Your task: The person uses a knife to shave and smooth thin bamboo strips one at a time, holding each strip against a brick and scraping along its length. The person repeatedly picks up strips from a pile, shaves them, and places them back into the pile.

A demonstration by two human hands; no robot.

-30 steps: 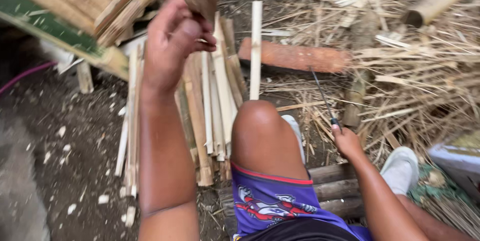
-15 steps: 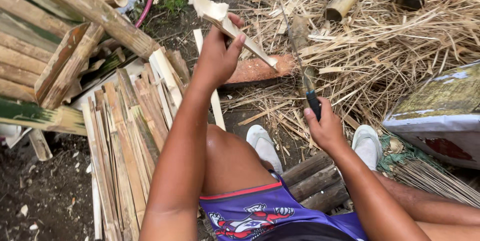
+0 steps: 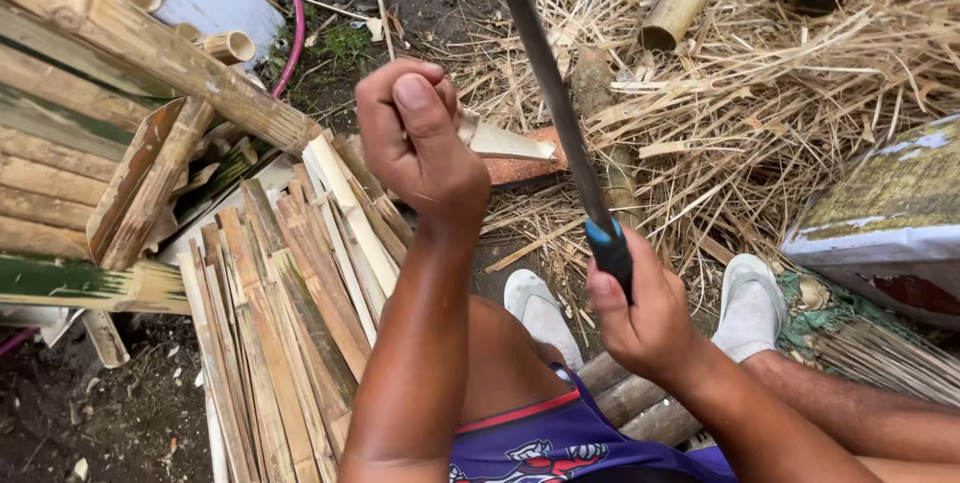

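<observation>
A short pale bamboo slat (image 3: 505, 143) is gripped in the clenched left hand (image 3: 415, 138), raised above the left knee, with the slat's free end pointing right toward a reddish brick (image 3: 520, 171) on the ground. A long dark blade (image 3: 550, 93) with a blue-and-black handle (image 3: 610, 253) is grasped in the closed right hand (image 3: 645, 318), the blade rising steeply up and left so that it crosses just beside the slat's tip. A stack of split bamboo strips (image 3: 280, 303) is laid on the ground to the left, dry straw (image 3: 760, 113) is spread to the right, and two white shoes (image 3: 745, 308) are seen below.
</observation>
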